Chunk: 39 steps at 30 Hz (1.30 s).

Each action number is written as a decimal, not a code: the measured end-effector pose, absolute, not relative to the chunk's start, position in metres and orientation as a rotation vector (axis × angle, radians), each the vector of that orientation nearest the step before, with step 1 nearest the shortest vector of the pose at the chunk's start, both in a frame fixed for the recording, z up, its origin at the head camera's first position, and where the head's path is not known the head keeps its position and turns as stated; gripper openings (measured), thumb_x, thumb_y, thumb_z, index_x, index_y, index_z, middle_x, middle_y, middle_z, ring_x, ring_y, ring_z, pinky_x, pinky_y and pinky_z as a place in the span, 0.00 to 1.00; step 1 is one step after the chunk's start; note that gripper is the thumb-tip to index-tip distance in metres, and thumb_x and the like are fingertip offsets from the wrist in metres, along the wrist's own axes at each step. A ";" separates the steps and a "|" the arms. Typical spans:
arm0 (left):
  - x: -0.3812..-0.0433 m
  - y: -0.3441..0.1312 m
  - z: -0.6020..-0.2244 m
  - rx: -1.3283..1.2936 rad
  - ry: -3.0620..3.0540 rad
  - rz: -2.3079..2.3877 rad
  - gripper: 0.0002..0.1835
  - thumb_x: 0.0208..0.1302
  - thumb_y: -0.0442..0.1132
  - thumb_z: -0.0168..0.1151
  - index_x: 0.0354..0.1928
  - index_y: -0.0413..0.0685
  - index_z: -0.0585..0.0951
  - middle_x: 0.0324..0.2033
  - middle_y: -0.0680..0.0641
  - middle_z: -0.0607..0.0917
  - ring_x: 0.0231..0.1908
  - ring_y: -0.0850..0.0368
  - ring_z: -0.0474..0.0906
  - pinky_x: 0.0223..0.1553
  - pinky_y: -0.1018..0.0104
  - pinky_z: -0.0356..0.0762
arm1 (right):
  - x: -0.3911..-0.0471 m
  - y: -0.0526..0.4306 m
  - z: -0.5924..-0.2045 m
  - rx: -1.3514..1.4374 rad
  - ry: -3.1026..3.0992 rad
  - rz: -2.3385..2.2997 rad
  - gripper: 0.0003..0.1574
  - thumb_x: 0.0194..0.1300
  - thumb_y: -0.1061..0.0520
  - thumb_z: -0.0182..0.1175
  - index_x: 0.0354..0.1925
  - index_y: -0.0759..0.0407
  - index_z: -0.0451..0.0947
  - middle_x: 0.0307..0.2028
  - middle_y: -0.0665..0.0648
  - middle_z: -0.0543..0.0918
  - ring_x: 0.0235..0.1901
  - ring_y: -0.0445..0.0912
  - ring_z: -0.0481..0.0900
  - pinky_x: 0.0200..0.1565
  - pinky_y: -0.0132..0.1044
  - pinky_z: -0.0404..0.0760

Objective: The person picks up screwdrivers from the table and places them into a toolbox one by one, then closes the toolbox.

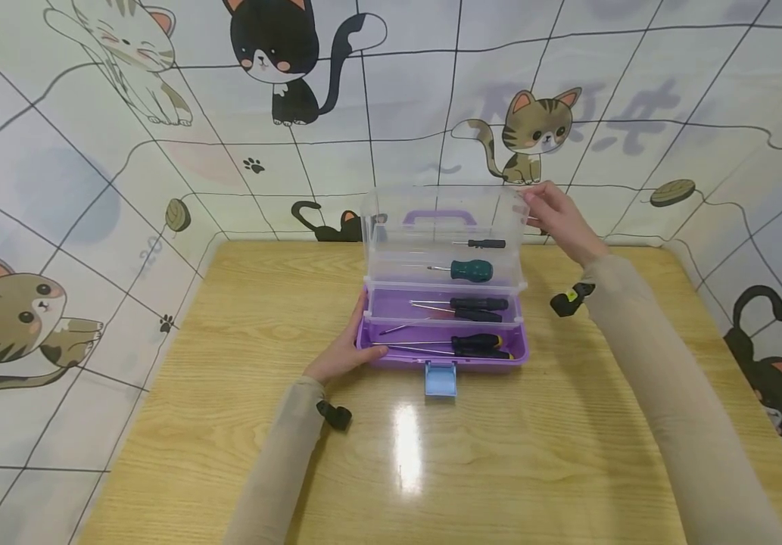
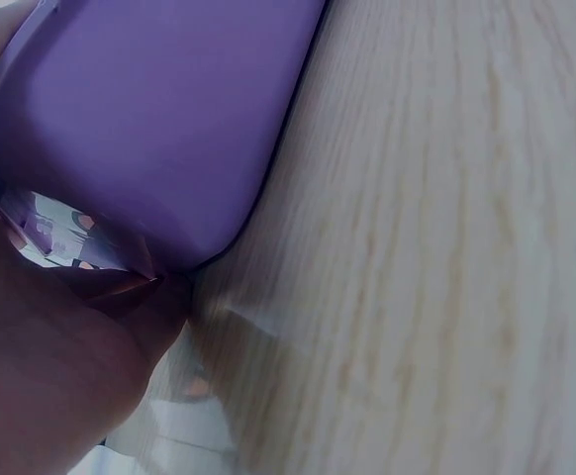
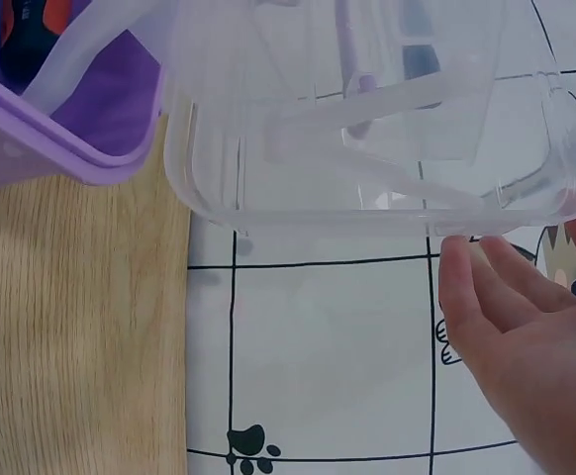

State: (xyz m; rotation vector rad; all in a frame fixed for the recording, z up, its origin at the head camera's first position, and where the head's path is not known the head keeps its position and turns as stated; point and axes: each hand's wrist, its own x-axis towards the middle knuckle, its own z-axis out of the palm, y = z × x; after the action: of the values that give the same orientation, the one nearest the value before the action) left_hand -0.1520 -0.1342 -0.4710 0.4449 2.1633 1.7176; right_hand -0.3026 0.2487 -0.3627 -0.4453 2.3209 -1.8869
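A purple toolbox [image 1: 486, 366] stands open on the table, its clear lid [image 1: 445, 198] raised at the back. My left hand [image 1: 343, 354] grips the box's left end, thumb at the front corner; the left wrist view shows its fingers against the purple wall [image 2: 159, 119]. At the lid's upper right corner, my right hand [image 1: 561, 219] pinches the edge, with fingertips on the rim in the right wrist view. Clear trays rise in steps inside, carrying a green-handled screwdriver [image 1: 472, 270] and a small black screwdriver [image 1: 487, 244]. Several black-handled screwdrivers [image 1: 478, 341] lie lower down.
A light blue latch [image 1: 440, 380] hangs down at the box's front. The wooden table [image 1: 500, 454] meets a cat-printed wall covering [image 1: 404, 113] behind the box, and similar panels rise at both sides. A purple handle [image 1: 440, 216] shows through the lid.
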 end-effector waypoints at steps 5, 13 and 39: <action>-0.157 -0.136 -0.487 0.449 2.168 1.735 0.56 0.52 0.40 0.66 0.65 0.77 0.31 0.67 0.56 0.33 0.65 0.56 0.33 0.62 0.50 0.35 | -0.301 0.246 -0.360 -0.399 2.390 -1.891 0.13 0.65 0.47 0.48 0.41 0.55 0.66 0.54 0.62 0.67 0.52 0.52 0.66 0.54 0.48 0.64; -0.157 -0.136 -0.488 0.431 2.143 1.760 0.56 0.51 0.40 0.66 0.65 0.79 0.32 0.67 0.57 0.32 0.65 0.57 0.32 0.62 0.51 0.34 | -0.297 0.248 -0.354 -0.360 2.383 -1.815 0.29 0.64 0.46 0.49 0.59 0.56 0.58 0.60 0.62 0.62 0.57 0.50 0.62 0.56 0.46 0.64; -0.150 -0.133 -0.462 0.385 2.202 1.622 0.55 0.54 0.42 0.64 0.67 0.65 0.29 0.67 0.52 0.32 0.65 0.51 0.35 0.62 0.52 0.37 | -0.274 0.253 -0.354 -0.516 2.061 -1.880 0.30 0.68 0.54 0.46 0.66 0.54 0.52 0.63 0.65 0.52 0.60 0.57 0.53 0.56 0.40 0.63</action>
State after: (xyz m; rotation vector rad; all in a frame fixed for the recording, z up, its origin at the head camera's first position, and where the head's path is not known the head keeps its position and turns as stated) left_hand -0.1501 -0.1334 -0.4621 0.3853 2.2016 1.6216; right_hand -0.2744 0.2527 -0.3536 -0.5161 2.0613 -1.8800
